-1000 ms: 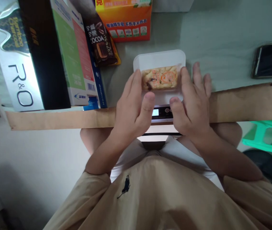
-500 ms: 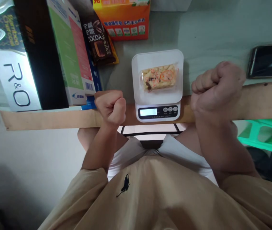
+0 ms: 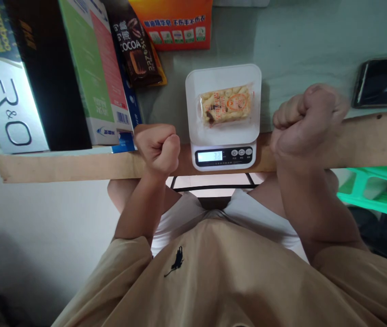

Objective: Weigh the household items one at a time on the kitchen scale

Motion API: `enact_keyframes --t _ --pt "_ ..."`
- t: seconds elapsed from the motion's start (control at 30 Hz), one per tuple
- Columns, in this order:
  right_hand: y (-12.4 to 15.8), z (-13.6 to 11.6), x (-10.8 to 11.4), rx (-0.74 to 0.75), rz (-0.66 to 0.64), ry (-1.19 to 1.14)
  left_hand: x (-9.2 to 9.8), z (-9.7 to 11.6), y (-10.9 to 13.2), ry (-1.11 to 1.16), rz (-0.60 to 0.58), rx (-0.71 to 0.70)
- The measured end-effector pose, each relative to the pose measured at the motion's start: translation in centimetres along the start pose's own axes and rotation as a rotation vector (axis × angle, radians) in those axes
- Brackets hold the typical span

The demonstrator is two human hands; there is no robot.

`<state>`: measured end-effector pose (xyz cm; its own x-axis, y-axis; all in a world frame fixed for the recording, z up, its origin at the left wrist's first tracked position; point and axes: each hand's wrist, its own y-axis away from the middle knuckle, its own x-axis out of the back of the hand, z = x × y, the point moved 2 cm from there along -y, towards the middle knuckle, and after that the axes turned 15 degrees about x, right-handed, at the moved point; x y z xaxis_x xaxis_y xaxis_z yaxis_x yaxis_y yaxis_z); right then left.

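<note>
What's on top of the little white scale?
One wrapped snack with orange print lies on the scale. The part of the scale under it is covered, so neither that nor the snack's underside can be seen.

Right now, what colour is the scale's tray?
The tray is white, best seen in the head view.

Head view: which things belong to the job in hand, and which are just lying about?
In the job, by the look of it:
- scale, display lit
- wrapped snack on its pan
- left hand and right hand, fists either side

Apparently just lying about:
- phone
- orange package
- cocoa packet
- R&O box
- black box
- green-and-pink box
</note>
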<state>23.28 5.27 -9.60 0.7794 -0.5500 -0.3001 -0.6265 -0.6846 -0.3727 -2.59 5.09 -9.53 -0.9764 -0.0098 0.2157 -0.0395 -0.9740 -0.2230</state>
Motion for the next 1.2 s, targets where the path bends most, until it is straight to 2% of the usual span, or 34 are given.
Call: enact_keyframes --t 0.17,0.3,0.6,0.77,0.9,1.03,1.2 --pt "0.0 0.2 0.0 0.015 -0.033 0.01 0.0 0.0 0.1 0.004 0.007 0.048" --pt "0.1 0.1 -0.1 0.012 -0.055 0.009 -0.1 0.2 0.0 -0.001 0.025 0.012" --pt "0.2 0.0 -0.5 0.032 -0.076 0.044 -0.3 1.1 -0.3 -0.016 -0.035 -0.006" --pt "0.3 -0.7 -0.7 0.124 -0.063 0.009 -0.8 1.6 -0.7 -0.006 -0.042 -0.022" --pt "1.0 -1.8 0.0 0.209 -0.164 0.123 -1.3 1.6 -0.8 0.026 -0.054 -0.061" --pt "1.2 -2.4 0.6 0.338 -0.319 0.353 -1.4 1.5 -0.7 0.022 -0.063 -0.008" --pt "1.0 -3.1 -0.2 0.498 -0.52 0.438 -1.4 1.8 -0.9 0.001 -0.089 -0.011"
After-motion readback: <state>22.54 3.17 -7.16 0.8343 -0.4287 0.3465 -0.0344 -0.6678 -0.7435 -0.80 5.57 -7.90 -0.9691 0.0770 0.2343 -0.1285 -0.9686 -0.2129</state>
